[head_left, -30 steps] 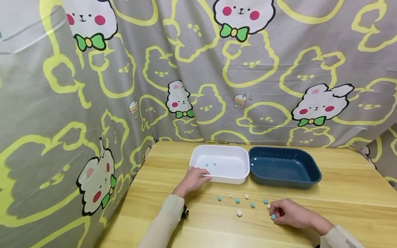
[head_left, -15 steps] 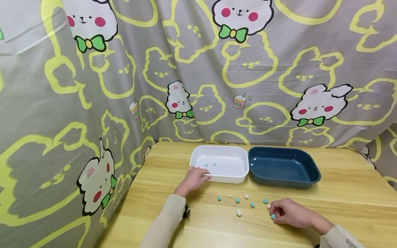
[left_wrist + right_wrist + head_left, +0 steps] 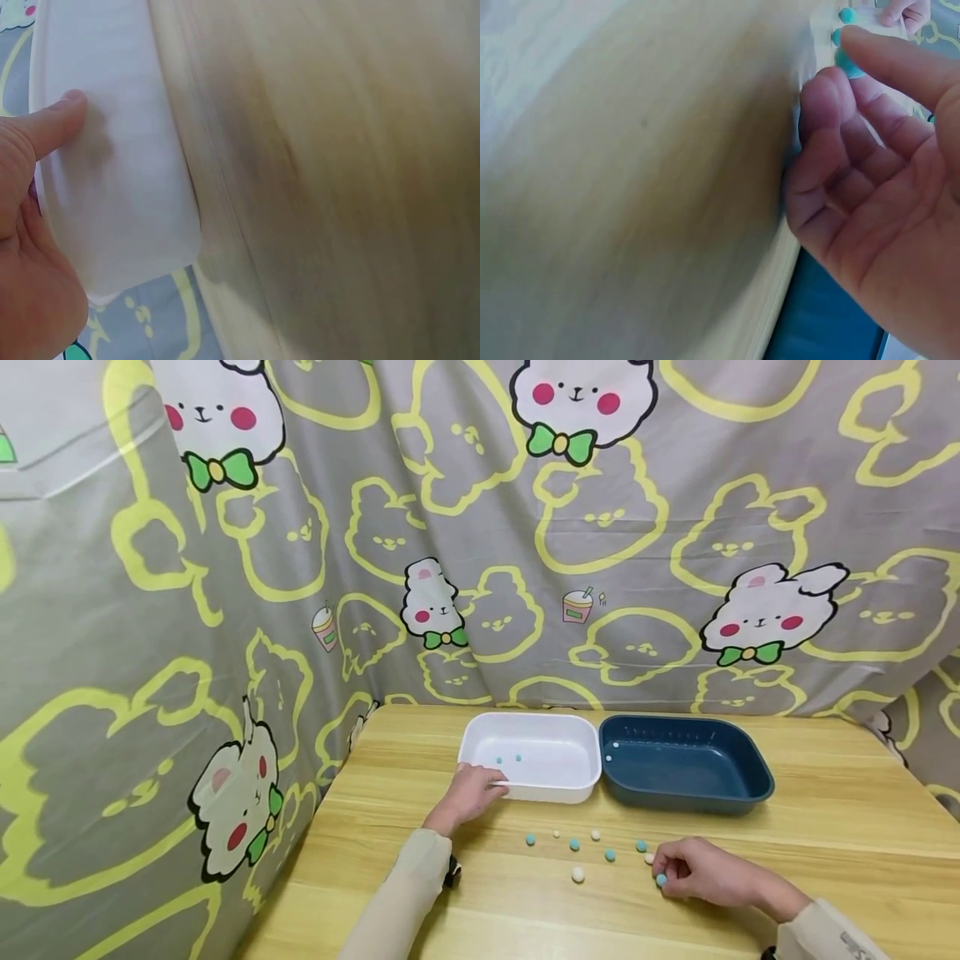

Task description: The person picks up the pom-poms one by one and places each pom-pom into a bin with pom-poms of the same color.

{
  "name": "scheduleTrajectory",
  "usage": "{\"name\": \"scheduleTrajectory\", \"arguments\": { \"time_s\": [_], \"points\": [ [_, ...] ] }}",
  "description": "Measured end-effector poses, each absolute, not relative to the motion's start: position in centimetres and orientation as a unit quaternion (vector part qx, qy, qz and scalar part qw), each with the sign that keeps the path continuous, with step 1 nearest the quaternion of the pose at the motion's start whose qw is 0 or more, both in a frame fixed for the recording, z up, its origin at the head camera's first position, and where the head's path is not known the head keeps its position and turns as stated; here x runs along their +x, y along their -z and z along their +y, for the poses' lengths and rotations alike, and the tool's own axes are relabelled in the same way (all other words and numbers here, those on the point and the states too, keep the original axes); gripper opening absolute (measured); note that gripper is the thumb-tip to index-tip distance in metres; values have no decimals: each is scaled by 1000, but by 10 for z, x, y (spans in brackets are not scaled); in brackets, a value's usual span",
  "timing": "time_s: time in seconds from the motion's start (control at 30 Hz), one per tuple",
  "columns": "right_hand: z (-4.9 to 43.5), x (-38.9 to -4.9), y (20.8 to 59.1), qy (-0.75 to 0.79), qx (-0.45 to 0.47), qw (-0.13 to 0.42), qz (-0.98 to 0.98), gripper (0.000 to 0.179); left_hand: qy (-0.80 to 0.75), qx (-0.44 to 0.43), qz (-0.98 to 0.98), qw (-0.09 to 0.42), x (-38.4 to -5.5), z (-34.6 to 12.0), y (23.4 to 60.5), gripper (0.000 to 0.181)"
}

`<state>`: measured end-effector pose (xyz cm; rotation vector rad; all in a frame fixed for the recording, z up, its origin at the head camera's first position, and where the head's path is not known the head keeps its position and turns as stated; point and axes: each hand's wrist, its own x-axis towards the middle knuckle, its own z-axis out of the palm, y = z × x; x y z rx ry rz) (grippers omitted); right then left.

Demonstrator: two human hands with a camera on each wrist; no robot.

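Observation:
My left hand (image 3: 467, 795) grips the near left rim of a white plastic basin (image 3: 558, 793). In the left wrist view its thumb (image 3: 64, 124) presses on the basin's outer wall. Two small teal balls (image 3: 518, 758) lie inside that basin. My right hand (image 3: 708, 872) pinches a small teal ball (image 3: 661, 880) between thumb and finger, at the right end of the scattered balls; the same ball (image 3: 848, 64) shows at the fingertips in the right wrist view. Just beyond those fingers sit a white ball (image 3: 649, 859) and a teal ball (image 3: 641, 846).
A dark blue basin (image 3: 686, 802) stands against the white one's right side, with two white balls (image 3: 616, 745) at its left end. Several teal and white balls, among them a white ball (image 3: 577, 875), lie on the wooden table (image 3: 510, 910). A patterned curtain (image 3: 495, 527) hangs behind.
My right hand has risen very slightly with the teal ball pinched in it. My left hand keeps its hold on the white basin's rim.

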<state>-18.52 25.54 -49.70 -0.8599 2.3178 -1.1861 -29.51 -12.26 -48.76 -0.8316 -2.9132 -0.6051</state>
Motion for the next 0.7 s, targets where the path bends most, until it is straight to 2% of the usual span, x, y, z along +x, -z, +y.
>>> {"name": "scheduleTrajectory", "arguments": {
  "time_s": [0.33, 0.7],
  "points": [
    [256, -185, 493, 440, -353, 160, 810, 4, 191, -270, -943, 29, -296, -123, 488, 13],
    [248, -195, 476, 403, -357, 113, 835, 9, 193, -269, -943, 33, -294, -122, 484, 12]
  ]
}}
